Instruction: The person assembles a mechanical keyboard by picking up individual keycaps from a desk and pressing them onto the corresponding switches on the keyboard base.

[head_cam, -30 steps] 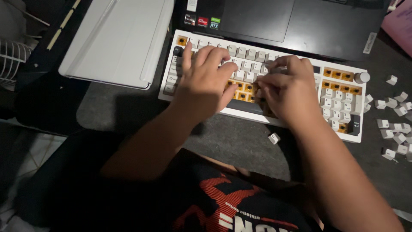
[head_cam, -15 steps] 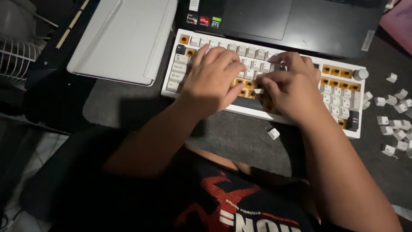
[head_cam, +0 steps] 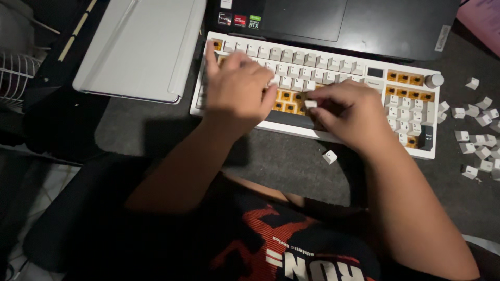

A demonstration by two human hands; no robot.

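Both hands work over the white keyboard [head_cam: 333, 67], which lies on the dark mat just in front of the black laptop [head_cam: 364, 26]: the left hand [head_cam: 237, 91] rests spread and loosely curled on the keyboard's left half, while the right hand [head_cam: 349, 112] pinches a small white keycap [head_cam: 311, 104] in its fingertips above the bare orange switches [head_cam: 289, 101] in the lower rows. One loose keycap [head_cam: 329, 156] lies on the mat just below the keyboard, more loose keycaps [head_cam: 479, 135] are scattered off its right end, and a grey tablet case [head_cam: 140, 47] sits to its left.
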